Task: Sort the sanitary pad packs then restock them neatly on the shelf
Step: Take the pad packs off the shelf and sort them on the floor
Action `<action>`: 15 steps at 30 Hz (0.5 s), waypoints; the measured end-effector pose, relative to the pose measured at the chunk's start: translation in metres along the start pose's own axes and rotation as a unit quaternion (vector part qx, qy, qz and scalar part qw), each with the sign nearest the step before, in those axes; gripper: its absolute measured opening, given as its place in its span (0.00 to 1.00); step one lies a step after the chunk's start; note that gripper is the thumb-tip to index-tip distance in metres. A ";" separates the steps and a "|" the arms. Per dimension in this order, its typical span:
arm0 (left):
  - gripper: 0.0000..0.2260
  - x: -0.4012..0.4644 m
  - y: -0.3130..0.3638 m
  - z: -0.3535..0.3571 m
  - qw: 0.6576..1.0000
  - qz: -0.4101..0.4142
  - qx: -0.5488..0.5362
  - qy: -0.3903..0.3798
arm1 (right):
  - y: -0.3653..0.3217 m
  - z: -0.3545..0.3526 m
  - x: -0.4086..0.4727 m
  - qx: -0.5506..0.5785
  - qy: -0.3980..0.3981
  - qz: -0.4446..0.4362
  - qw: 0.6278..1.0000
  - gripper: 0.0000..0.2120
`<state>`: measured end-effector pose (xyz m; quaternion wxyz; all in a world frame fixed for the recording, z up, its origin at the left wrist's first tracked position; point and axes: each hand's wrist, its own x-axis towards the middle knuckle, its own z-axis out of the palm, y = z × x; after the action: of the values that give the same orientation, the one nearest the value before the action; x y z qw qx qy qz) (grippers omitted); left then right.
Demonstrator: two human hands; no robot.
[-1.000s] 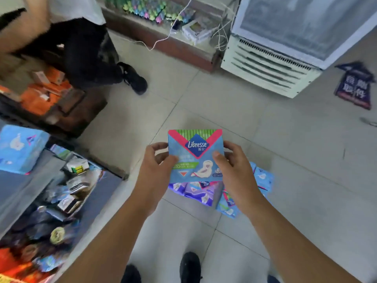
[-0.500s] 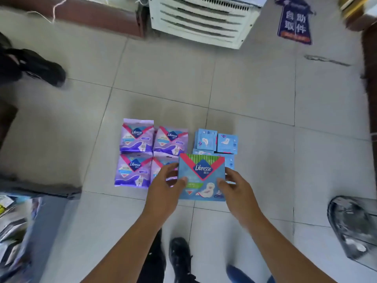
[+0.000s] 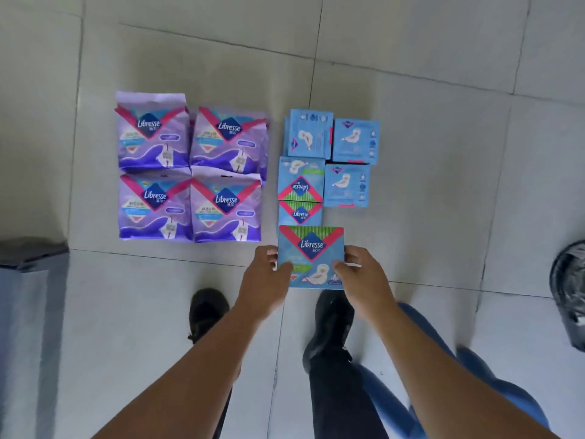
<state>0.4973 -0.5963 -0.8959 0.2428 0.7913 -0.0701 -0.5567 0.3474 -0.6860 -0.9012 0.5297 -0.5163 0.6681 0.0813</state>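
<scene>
I hold a blue Libresse pad pack (image 3: 311,250) with a green-striped top between both hands, low over the tiled floor. My left hand (image 3: 264,280) grips its left edge and my right hand (image 3: 361,274) its right edge. Just beyond it lie two matching blue packs (image 3: 300,188) in a column, one turned upside down. Right of these lie several plain light-blue packs (image 3: 346,185). To the left, several purple Libresse packs (image 3: 190,167) form a two-by-two block, some stacked.
My black shoes (image 3: 209,312) stand on the pale floor tiles (image 3: 411,74) below the packs. A grey shelf edge (image 3: 28,280) sits at the left. A dark bin with a plastic liner (image 3: 569,296) is at the right edge.
My view has tilted down from the shop counter and fridge to the floor. Both hands carried the blue pack downward, close to the column of matching blue packs.
</scene>
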 end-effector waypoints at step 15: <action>0.12 0.153 -0.052 0.078 0.997 0.041 0.045 0.039 | 0.067 0.077 0.163 -0.039 -0.031 -0.047 0.998 0.15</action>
<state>0.4747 -0.6332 -1.0702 0.2320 0.8190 -0.1179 -0.5114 0.3592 -0.7032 -1.0925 0.5325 -0.5645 0.6230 0.0982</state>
